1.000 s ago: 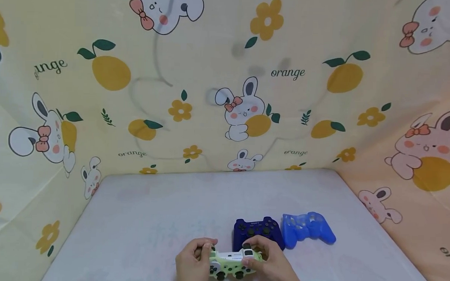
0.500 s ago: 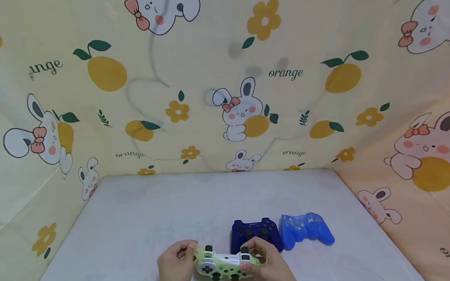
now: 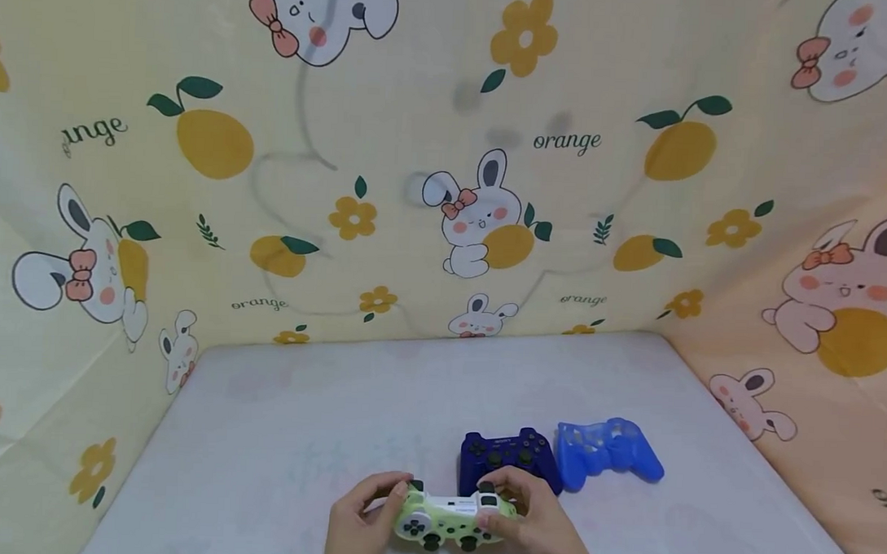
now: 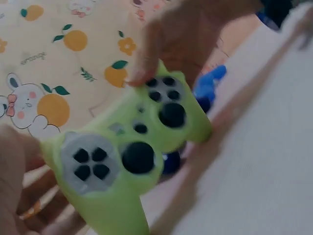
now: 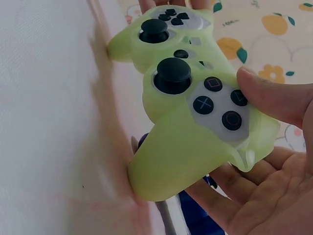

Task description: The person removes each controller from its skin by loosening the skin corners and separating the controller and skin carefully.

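Observation:
A white game controller with a light green soft cover (image 3: 449, 523) is held up in front of me, its sticks and buttons showing. My left hand (image 3: 364, 516) pinches its left end between thumb and fingers at the upper corner. At the other end my right hand (image 3: 536, 518) grips it, thumb on the button side and fingers behind. The right wrist view shows the green cover (image 5: 171, 156) wrapped round the grip, with the right thumb (image 5: 274, 98) near the shape buttons. In the left wrist view the left fingers (image 4: 46, 198) lie partly behind the controller.
A dark blue controller (image 3: 509, 452) lies on the white table (image 3: 299, 419) just behind the right hand. Close to its right is a bright blue empty-looking controller cover (image 3: 608, 450). Patterned cloth walls (image 3: 389, 145) rise at the back and sides.
My left hand moved left, uncovering more of the controller's left end, then came partway back right. The right hand keeps its grip. The blue controller and blue cover stay put.

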Demonstrator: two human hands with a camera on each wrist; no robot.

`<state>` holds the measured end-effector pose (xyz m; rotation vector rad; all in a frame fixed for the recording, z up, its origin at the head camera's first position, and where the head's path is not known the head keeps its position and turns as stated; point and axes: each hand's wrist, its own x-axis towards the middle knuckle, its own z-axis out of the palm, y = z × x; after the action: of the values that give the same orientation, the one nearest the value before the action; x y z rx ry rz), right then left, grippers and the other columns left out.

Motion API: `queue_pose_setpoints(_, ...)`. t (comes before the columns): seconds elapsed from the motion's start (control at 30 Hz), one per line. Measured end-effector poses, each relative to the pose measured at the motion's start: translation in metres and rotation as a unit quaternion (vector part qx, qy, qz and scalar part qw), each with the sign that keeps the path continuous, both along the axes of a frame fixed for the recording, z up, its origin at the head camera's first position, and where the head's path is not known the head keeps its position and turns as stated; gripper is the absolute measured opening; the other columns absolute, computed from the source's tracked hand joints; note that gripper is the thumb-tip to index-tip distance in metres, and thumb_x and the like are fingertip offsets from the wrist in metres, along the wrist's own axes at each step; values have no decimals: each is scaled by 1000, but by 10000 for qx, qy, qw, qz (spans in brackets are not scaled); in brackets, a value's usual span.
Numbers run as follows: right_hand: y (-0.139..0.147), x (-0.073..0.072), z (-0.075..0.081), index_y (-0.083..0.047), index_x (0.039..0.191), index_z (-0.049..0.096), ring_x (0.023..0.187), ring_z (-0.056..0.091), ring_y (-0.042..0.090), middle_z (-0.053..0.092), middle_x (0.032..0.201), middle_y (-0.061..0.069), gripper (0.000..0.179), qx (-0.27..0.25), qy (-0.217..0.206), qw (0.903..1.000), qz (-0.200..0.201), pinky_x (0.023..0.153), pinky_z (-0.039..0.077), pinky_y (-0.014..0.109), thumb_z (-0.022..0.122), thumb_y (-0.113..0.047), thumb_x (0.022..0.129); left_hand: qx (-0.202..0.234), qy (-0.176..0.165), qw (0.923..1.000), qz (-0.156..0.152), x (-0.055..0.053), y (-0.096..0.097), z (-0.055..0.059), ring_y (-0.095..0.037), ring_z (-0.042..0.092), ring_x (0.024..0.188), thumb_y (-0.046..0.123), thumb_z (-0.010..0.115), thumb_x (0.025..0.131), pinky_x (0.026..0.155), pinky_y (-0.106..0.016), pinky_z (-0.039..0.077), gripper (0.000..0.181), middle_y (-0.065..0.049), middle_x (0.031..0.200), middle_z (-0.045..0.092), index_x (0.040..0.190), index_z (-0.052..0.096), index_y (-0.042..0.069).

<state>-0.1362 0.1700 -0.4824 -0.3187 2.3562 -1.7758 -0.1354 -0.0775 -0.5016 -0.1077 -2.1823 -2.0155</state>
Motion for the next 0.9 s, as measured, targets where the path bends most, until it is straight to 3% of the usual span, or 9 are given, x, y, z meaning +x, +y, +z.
queue_pose_setpoints(0.17,2,1,-1,1,115,63,85,61,26,65,99,9,43,-46,-36,10000,33,72,51,31,81,-21,83,-110,901,9957,-202,4,1,-4,-18,68,95,21,79,85,75,-29,56,18,-3,104,71,102,78,16)
queue_pose_setpoints(0.23,3,1,-1,1,116,63,85,62,25,65,100,9,42,-74,-17,10000,49,72,51,31,80,-20,83,-330,1515,9876,-233,3,1,-7,-18,68,93,17,80,84,72,-28,56,15,-3,102,72,99,79,14)
queue_pose_setpoints(0.3,3,1,-1,1,116,63,85,61,24,65,101,9,41,-85,6,10000,42,72,51,31,80,-20,84,-613,2443,9676,-168,-1,1,-11,-19,69,88,7,81,81,70,-25,56,15,-5,99,72,95,79,9)
queue_pose_setpoints(0.37,2,0,-1,0,116,63,85,61,24,65,102,8,40,-79,-13,10000,21,71,51,32,79,-20,85,-918,3314,9390,32,-4,2,-14,-21,70,83,-1,83,75,70,-24,56,19,-7,95,73,93,78,5)
queue_pose_setpoints(0.43,2,0,-1,1,117,63,84,61,24,65,102,8,41,-84,-63,9999,-11,71,52,33,78,-20,85,-1227,3925,9109,353,-7,2,-17,-21,70,79,-7,83,70,69,-22,55,24,-9,93,73,92,77,2)
queue_pose_setpoints(0.5,1,0,-1,1,118,63,84,61,24,66,102,8,42,-110,-119,9998,-75,71,52,33,78,-21,85,-1344,4120,8991,622,-9,3,-20,-20,71,78,-9,83,69,69,-20,55,26,-8,91,73,92,77,2)
queue_pose_setpoints(0.63,-2,-1,-2,3,119,62,85,62,24,68,103,9,44,-225,-200,9994,-190,74,51,35,78,-21,86,-1323,4139,8980,685,-11,0,-24,-20,71,77,-9,80,74,66,-19,54,25,-8,92,73,95,75,1)
queue_pose_setpoints(0.8,-3,-1,-2,5,120,61,86,63,23,68,101,8,45,-285,-262,9988,-306,74,51,36,78,-18,85,-1627,4314,8873,132,-15,-17,-21,-17,70,80,-2,78,80,71,-20,55,17,-6,94,73,96,74,4)
queue_pose_setpoints(0.9,-3,-2,-2,6,120,60,85,63,23,68,99,8,46,-325,-246,9985,-379,74,51,35,79,-16,84,-1809,3979,8987,-363,-16,-30,-18,-16,70,84,0,77,82,75,-20,54,16,-3,97,73,95,74,9)
